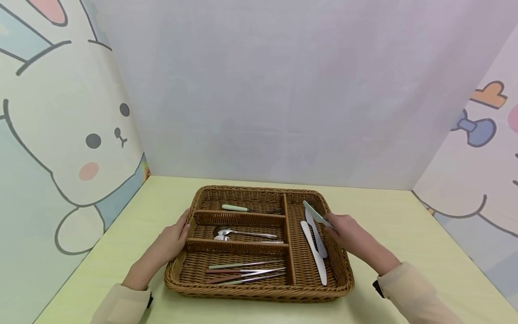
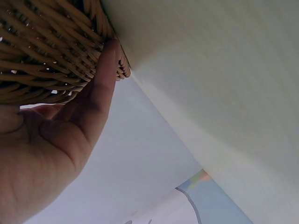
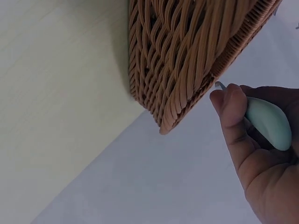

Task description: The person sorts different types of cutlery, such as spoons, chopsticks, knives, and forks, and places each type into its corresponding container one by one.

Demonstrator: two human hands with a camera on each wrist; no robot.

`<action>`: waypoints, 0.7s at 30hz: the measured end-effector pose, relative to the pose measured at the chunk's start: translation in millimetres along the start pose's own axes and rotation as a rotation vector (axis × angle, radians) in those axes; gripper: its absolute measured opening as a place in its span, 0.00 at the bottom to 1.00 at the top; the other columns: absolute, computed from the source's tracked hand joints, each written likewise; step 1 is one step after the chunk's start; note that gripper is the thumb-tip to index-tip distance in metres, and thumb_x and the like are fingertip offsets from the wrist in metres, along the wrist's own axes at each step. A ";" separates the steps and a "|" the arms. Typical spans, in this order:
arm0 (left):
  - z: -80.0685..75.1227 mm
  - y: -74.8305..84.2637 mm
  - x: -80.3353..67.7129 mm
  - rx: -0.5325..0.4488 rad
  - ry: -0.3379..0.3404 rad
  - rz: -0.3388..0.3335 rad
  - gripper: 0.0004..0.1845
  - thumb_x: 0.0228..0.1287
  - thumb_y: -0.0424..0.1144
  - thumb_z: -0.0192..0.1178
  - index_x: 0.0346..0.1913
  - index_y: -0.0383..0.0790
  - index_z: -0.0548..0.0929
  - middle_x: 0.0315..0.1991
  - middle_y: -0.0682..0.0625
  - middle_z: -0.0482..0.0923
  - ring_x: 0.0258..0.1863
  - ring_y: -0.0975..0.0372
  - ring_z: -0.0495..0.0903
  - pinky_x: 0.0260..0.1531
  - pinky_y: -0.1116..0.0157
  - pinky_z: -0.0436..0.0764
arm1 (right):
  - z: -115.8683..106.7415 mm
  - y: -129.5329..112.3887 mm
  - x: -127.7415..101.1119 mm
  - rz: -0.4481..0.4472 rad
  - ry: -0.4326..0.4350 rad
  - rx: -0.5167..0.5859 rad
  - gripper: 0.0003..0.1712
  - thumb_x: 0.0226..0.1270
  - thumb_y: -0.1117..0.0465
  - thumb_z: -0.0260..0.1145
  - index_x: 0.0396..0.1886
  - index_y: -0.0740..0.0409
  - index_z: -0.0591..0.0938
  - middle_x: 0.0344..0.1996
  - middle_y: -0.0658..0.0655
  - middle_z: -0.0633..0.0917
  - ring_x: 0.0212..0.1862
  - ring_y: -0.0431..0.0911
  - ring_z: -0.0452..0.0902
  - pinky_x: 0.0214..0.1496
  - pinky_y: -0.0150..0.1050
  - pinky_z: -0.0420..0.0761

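Observation:
A brown wicker cutlery basket (image 1: 259, 294) stands on the table. My left hand (image 1: 171, 240) rests on its left side, its fingers lying fairly straight against the woven outer wall (image 2: 46, 60). Over the right compartment, my right hand (image 1: 350, 236) pinches a piece of cutlery with a mint-green handle (image 3: 268, 123). The handle points up and away from me in the head view. A bit of metal shows past the fingertips; the hand hides the rest, so its kind cannot be told. Below it lie a white table knife (image 1: 313, 252) and another knife (image 1: 319, 243).
A mint-handled fork (image 1: 234, 208) lies in the back left compartment. Several spoons (image 1: 223, 232) lie in the middle one. In the front compartment are several chopsticks (image 1: 226, 272) with green and red ends. Cartoon-printed walls (image 1: 73, 148) and a pale back wall (image 1: 263, 99) enclose the table.

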State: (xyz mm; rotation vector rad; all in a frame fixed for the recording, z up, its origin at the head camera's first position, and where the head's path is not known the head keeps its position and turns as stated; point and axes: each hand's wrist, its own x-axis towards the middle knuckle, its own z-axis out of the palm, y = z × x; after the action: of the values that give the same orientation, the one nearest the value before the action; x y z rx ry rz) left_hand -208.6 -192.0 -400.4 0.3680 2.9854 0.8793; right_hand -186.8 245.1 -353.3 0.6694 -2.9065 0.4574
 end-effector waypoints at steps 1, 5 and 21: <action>0.3 -0.1 0.1 -0.004 -0.001 -0.001 0.28 0.73 0.38 0.38 0.71 0.30 0.46 0.11 0.51 0.61 0.09 0.63 0.56 0.15 0.65 0.63 | 1.2 -1.1 1.6 0.009 -0.018 0.010 0.05 0.63 0.71 0.58 0.38 0.66 0.76 0.20 0.52 0.76 0.18 0.35 0.61 0.18 0.29 0.64; 1.0 -0.5 0.3 -0.007 -0.002 0.006 0.28 0.73 0.37 0.38 0.71 0.30 0.46 0.11 0.52 0.60 0.08 0.64 0.55 0.14 0.65 0.63 | 5.4 -4.4 6.1 0.015 -0.058 0.024 0.05 0.62 0.72 0.58 0.37 0.66 0.77 0.21 0.53 0.77 0.18 0.36 0.62 0.17 0.30 0.64; 0.1 -0.3 -1.0 0.005 0.012 0.012 0.28 0.73 0.38 0.38 0.71 0.30 0.46 0.10 0.53 0.59 0.08 0.65 0.54 0.12 0.66 0.62 | 24.4 -3.4 9.7 -0.060 -0.139 0.047 0.10 0.60 0.74 0.58 0.42 0.67 0.78 0.24 0.57 0.82 0.17 0.33 0.66 0.17 0.27 0.67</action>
State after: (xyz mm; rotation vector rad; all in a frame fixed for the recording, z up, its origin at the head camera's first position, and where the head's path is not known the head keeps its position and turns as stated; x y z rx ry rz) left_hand -207.7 -192.4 -400.7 0.3832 2.9999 0.8786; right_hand -195.2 230.5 -373.7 0.8247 -3.0032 0.4925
